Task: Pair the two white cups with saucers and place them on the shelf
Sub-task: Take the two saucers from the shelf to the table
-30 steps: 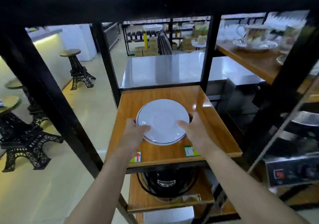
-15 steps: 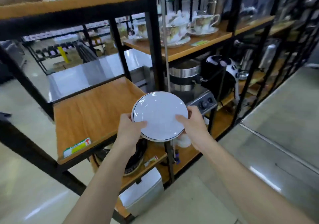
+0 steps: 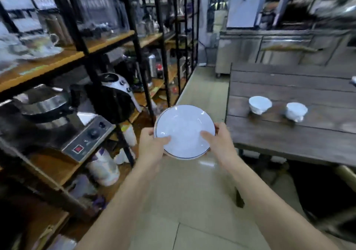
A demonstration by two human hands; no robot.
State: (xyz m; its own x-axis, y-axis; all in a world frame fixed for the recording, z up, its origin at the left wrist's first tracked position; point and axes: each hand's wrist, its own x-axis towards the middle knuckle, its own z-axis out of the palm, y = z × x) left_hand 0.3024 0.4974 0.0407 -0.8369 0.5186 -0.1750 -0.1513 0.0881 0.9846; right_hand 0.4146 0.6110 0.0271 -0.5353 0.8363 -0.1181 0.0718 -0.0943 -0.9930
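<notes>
- Two cups noted on table (image 3: pixel 289 145), right of view: near cup (image 3: pixel 259 104) and far cup (image 3: pixel 296 111), side by side, apart, neither on a saucer.
- One saucer (image 3: pixel 184 132) visible, white with dark rim line, held in mid-air over floor (image 3: pixel 192 201), between shelf (image 3: pixel 63 60) on left and table on right; resting on nothing.
- Possibly a second saucer stacked beneath, going by a pale edge at lower left rim; cannot tell for certain.
- Left hand (image 3: pixel 152 145) gripping left edge of saucer, thumb on upper face, fingers (image 3: pixel 149 134) curled under.
- Right hand (image 3: pixel 219 139) gripping right edge likewise, thumb lying across upper face, remaining fingers hidden beneath.
- Saucer held roughly level, tipped slightly toward camera.
- Background heavily blurred; shelf contents only roughly legible: appliances on lower levels, patterned crockery on upper level.
- Progress judged early: no cup paired, nothing of the task's set seen on shelf.
- Step in hand judged as carrying saucer toward table and cups.
- Outstanding: set saucer down, seat a cup on it, do the same for the other cup, move both sets onto shelf.
- Risk judged: edge-only grip on glazed ware, liable to slip if tilted further.
</notes>
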